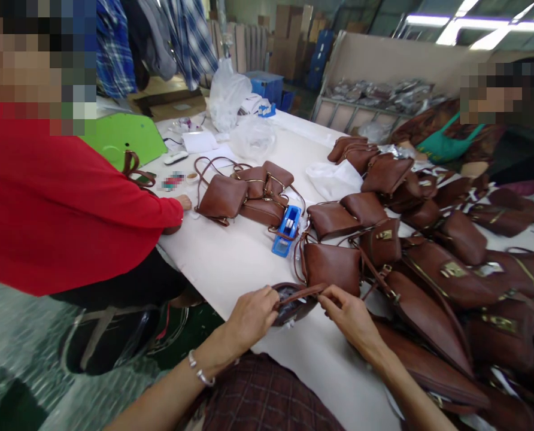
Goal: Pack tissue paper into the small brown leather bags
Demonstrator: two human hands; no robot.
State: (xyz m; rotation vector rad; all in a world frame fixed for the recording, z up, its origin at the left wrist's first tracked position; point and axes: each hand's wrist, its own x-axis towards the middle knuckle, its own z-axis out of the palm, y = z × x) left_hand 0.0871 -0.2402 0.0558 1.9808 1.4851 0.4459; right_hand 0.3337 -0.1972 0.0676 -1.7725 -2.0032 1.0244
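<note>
A small brown leather bag (294, 312) stands at the near edge of the white table, its mouth facing up and something greyish inside. My left hand (254, 317) is closed at the left end of the bag's brown strap or top edge. On the other side, my right hand (345, 314) pinches the right end of that same strip, which is stretched between both hands. Just beyond them lies another brown bag (332, 266). A blue tray (287, 230) with small white items sits behind, to the left of it.
Many brown bags (451, 275) are piled along the right side. Several more bags (258, 194) lie mid-table. A person in a red top (78, 203) is at the left; another person (455, 137) is across the table. Plastic bags (228, 96) stand toward the back.
</note>
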